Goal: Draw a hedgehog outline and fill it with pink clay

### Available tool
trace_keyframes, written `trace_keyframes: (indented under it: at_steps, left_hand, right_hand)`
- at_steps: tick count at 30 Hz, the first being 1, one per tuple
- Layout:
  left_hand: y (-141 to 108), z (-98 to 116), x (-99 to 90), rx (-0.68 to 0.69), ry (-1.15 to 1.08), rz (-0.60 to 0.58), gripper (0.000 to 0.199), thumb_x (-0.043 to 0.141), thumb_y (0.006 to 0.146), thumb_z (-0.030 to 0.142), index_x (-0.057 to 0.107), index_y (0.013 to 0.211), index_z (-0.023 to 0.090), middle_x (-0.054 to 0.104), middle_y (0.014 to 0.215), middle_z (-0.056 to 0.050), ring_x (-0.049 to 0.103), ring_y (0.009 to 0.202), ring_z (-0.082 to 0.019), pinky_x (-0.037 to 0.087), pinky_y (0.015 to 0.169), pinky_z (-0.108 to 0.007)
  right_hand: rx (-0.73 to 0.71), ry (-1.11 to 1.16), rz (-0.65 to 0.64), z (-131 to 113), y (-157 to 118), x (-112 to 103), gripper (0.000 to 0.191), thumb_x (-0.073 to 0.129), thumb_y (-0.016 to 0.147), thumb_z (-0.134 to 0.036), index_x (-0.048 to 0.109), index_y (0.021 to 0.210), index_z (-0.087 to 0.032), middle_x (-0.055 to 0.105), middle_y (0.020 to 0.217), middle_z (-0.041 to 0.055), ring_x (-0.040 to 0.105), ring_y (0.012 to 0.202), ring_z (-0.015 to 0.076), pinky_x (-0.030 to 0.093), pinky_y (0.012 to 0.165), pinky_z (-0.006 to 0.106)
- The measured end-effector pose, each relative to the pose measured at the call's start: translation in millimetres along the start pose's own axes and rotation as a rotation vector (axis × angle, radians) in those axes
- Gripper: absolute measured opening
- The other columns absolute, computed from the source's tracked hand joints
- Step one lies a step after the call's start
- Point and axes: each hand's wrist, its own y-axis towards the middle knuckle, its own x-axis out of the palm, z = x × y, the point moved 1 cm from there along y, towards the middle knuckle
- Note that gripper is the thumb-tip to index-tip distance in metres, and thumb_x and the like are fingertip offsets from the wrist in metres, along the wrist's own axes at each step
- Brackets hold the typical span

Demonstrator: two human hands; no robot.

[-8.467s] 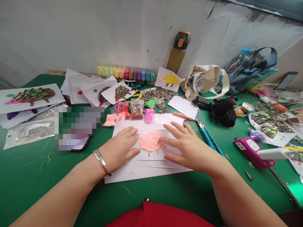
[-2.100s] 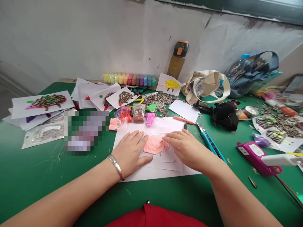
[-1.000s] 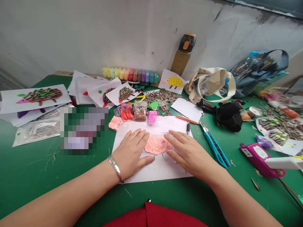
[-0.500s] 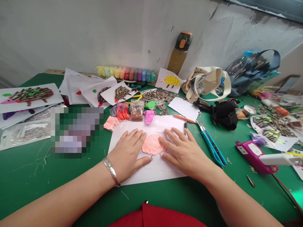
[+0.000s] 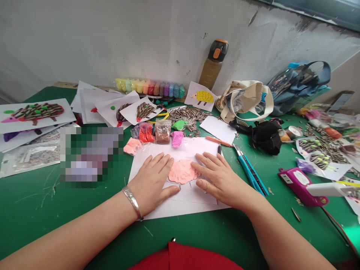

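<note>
A flattened patch of pink modelling clay [image 5: 182, 171] lies on white paper [image 5: 168, 213], over a pencil outline that shows below its edge. My left hand [image 5: 153, 180] rests flat on the paper to the left of the clay, fingers stretched out and holding nothing. On the right, my right hand [image 5: 219, 176] lies with fingers spread, its fingertips at the clay's right edge. Just beyond the paper's far part sit small packets of clay: pink [image 5: 132, 146], red [image 5: 146, 132], brown [image 5: 162, 131], magenta [image 5: 177, 139] and green [image 5: 179, 124].
A blue utility knife [image 5: 251, 170] and an orange tool [image 5: 218, 141] lie right of the paper. Behind are sunflower seeds [image 5: 194, 114], a hedgehog drawing [image 5: 201, 96] and a bottle [image 5: 213, 62]. Seed-covered hedgehog pictures [image 5: 36, 114] lie left; a magenta glue gun [image 5: 302, 185] lies right.
My right hand has shifted slightly to the right, uncovering more of the clay's right edge and a pencil line below it. My left hand stays in place.
</note>
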Motion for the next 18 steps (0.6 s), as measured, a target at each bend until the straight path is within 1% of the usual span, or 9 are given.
trace_keyframes:
  at_steps: [4, 7, 9, 11, 14, 18]
  left_hand:
    - [0, -1, 0.9, 0.007, -0.018, 0.027, 0.07, 0.048, 0.089, 0.057, 0.04, 0.142, 0.012, 0.041, 0.147, -0.016, 0.03, 0.139, -0.035, 0.025, 0.111, -0.056]
    - [1, 0, -0.6, -0.005, -0.001, -0.003, 0.071, 0.049, 0.088, 0.056, 0.04, 0.142, 0.01, 0.04, 0.148, -0.016, 0.03, 0.139, -0.035, 0.025, 0.112, -0.056]
    - [2, 1, -2.0, -0.016, 0.015, -0.03, 0.072, 0.05, 0.088, 0.056, 0.041, 0.141, 0.008, 0.038, 0.148, -0.017, 0.029, 0.139, -0.035, 0.024, 0.112, -0.055]
    - [2, 2, -2.9, -0.021, 0.021, -0.04, 0.072, 0.051, 0.088, 0.056, 0.041, 0.141, 0.008, 0.038, 0.148, -0.017, 0.029, 0.139, -0.035, 0.024, 0.112, -0.055]
    - [2, 2, -2.5, -0.016, 0.019, -0.029, 0.071, 0.051, 0.088, 0.055, 0.041, 0.141, 0.008, 0.039, 0.148, -0.017, 0.03, 0.138, -0.035, 0.025, 0.112, -0.055]
    - [1, 1, -0.9, 0.0, -0.004, 0.007, 0.07, 0.05, 0.088, 0.055, 0.042, 0.14, 0.01, 0.041, 0.147, -0.017, 0.031, 0.138, -0.035, 0.026, 0.111, -0.056]
  right_hand:
    - [-0.007, 0.045, 0.014, 3, -2, -3, 0.051, 0.034, 0.096, -0.053, 0.039, 0.144, -0.035, 0.032, 0.154, 0.0052, 0.026, 0.141, 0.0316, 0.02, 0.11, 0.064]
    - [0.017, 0.142, 0.038, 7, -6, -8, 0.053, 0.033, 0.097, -0.051, 0.031, 0.147, -0.035, 0.025, 0.157, 0.0042, 0.022, 0.143, 0.0287, 0.022, 0.112, 0.059]
    - [0.023, 0.168, 0.048, 8, -7, -10, 0.053, 0.033, 0.097, -0.05, 0.03, 0.148, -0.035, 0.022, 0.158, 0.0042, 0.019, 0.144, 0.0283, 0.023, 0.112, 0.057]
    - [0.017, 0.126, 0.03, 7, -7, -10, 0.051, 0.032, 0.097, -0.051, 0.036, 0.145, -0.034, 0.024, 0.157, 0.0053, 0.019, 0.144, 0.0304, 0.022, 0.111, 0.06]
    - [0.003, 0.016, 0.004, 0, -6, -6, 0.049, 0.033, 0.096, -0.053, 0.045, 0.14, -0.035, 0.031, 0.154, 0.0066, 0.023, 0.142, 0.0343, 0.018, 0.108, 0.067]
    - [-0.013, -0.044, 0.044, -4, -5, -6, 0.046, 0.039, 0.095, -0.049, 0.049, 0.136, -0.033, 0.036, 0.152, 0.0071, 0.026, 0.14, 0.0357, 0.017, 0.107, 0.07]
